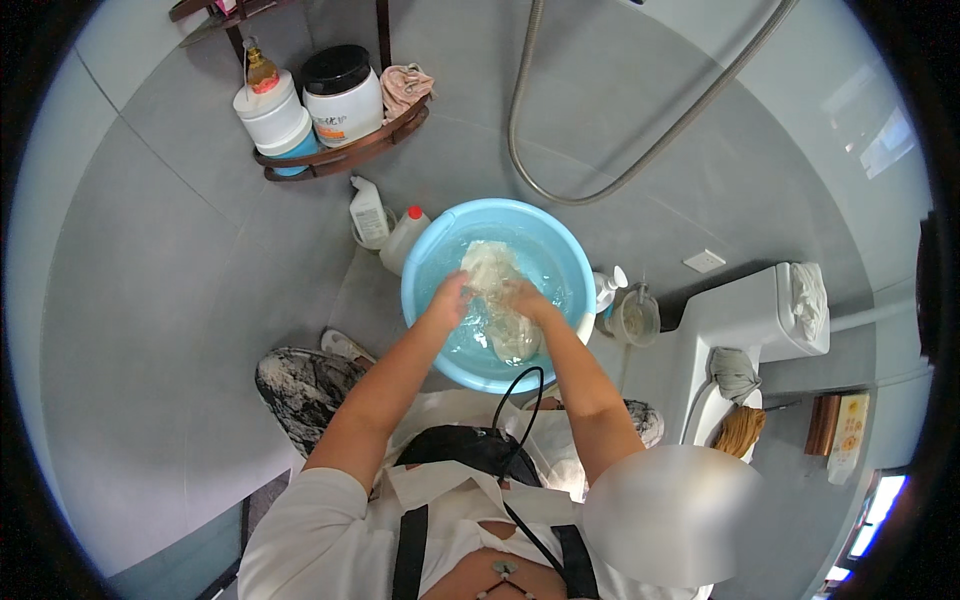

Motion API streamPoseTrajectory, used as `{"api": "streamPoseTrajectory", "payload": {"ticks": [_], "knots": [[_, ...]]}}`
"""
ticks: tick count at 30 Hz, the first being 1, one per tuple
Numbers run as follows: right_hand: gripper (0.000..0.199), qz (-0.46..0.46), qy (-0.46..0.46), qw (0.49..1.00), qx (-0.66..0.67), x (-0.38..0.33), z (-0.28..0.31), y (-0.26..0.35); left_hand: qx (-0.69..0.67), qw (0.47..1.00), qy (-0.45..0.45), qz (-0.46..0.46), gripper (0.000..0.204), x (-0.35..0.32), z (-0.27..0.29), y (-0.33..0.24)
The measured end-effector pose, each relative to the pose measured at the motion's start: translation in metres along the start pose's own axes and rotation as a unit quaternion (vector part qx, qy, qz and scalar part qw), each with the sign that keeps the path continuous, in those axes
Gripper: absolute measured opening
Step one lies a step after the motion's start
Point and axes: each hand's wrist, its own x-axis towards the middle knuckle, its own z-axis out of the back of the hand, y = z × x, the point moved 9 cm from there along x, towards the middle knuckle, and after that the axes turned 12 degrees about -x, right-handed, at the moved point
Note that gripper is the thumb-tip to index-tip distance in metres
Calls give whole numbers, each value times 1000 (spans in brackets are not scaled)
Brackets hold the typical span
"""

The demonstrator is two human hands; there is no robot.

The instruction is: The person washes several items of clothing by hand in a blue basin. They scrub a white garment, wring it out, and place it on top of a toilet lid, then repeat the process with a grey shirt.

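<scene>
A pale, whitish wet cloth [489, 262] lies bunched in the water of a round light-blue basin [424, 243], stretching from the far middle toward the near side. My left hand [452, 297] is at the cloth's left edge, its fingers curled in against the fabric. On the other side, my right hand [524, 298] grips the cloth, with its fingertips partly under water and blurred by ripples. Both forearms reach over the near rim. A black cord loop [530, 374] hangs from my chest close to that rim.
Left of the basin stand a white bottle [369, 212] and a red-capped jug [405, 238]. A pump bottle [607, 288] and a clear container [636, 317] are at its right, before the toilet [735, 307]. A corner shelf [345, 155] holds tubs; a shower hose [519, 120] hangs behind.
</scene>
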Motion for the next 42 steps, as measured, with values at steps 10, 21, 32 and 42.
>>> {"api": "streamPoseTrajectory", "payload": {"ticks": [10, 21, 32, 42], "knots": [[35, 123, 19, 935, 331, -70, 35, 98, -203, 973, 96, 45, 52, 6, -44, 5], [23, 132, -306, 942, -45, -72, 37, 94, -237, 966, 93, 44, 29, 12, -55, 28], [28, -22, -325, 937, -129, -38, 61, 2, -83, 983, 38, -157, 34, 17, -21, -24], [53, -8, -167, 921, -351, -52, 27, 33, -101, 994, -6, -45, 65, -7, 4, -27]]}}
